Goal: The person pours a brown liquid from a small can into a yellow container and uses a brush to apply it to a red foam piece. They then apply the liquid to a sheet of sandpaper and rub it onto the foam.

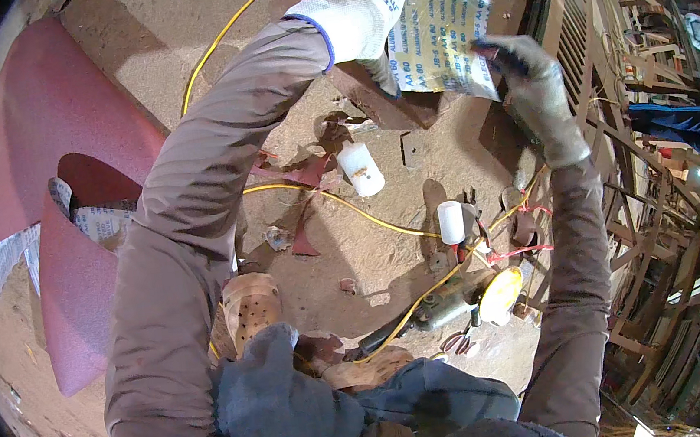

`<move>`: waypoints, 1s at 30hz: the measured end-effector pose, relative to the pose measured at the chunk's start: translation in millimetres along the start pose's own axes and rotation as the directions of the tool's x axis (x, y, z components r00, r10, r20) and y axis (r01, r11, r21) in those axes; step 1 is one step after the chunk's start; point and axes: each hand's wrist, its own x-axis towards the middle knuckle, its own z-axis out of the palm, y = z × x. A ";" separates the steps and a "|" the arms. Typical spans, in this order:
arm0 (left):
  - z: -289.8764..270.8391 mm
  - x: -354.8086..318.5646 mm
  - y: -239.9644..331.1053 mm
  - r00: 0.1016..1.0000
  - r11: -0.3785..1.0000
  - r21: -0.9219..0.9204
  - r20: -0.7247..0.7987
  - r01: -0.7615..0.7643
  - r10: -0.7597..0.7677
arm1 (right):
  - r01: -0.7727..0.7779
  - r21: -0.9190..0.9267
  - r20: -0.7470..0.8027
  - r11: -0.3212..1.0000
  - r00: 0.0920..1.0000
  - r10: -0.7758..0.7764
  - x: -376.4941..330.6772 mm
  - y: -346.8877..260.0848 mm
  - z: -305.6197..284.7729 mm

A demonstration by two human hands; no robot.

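Note:
A piece of sandpaper (450,40), its pale printed backing facing up, stretches between my hands at the top. My left hand (353,17), in a white glove with blue edging, lies over its left edge with the fingers spread apart. The thumb side is in shadow. My right hand (540,95), in a soiled grey glove, pinches the lower right corner of the sheet. Under the sheet and my left hand, a flat brown piece (393,108) partly shows. A large curled red sandpaper sheet (50,124) lies to the left of my left arm.
A yellow cord (366,210) crosses the dusty floor. Near my feet lie a power tool (444,307) with a yellow disc (500,296) and scissors (458,342). Two white cylinders (360,170) and red scraps (306,234) sit between my arms. Wooden pieces (662,198) crowd the right.

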 end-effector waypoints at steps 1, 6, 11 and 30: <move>-4.2 -7.3 -3.7 1.000 1.000 0.022 0.007 0.007 -0.007 | 0.013 -0.060 -0.066 0.998 0.998 -0.017 14.5 8.3 -1.7; 10.7 4.8 -11.7 1.000 0.994 0.111 0.000 0.020 -0.020 | -0.006 -0.310 -0.080 0.951 0.997 -0.020 71.4 48.1 7.9; 10.1 7.3 -5.2 1.000 0.992 0.122 -0.002 0.002 -0.002 | 0.069 -0.266 -0.008 0.962 0.997 -0.073 59.8 55.1 36.2; -30.8 -26.3 -21.8 0.888 0.984 -0.179 -0.449 0.017 -0.097 | -0.322 -0.194 -0.195 0.927 0.938 0.285 11.4 9.4 9.7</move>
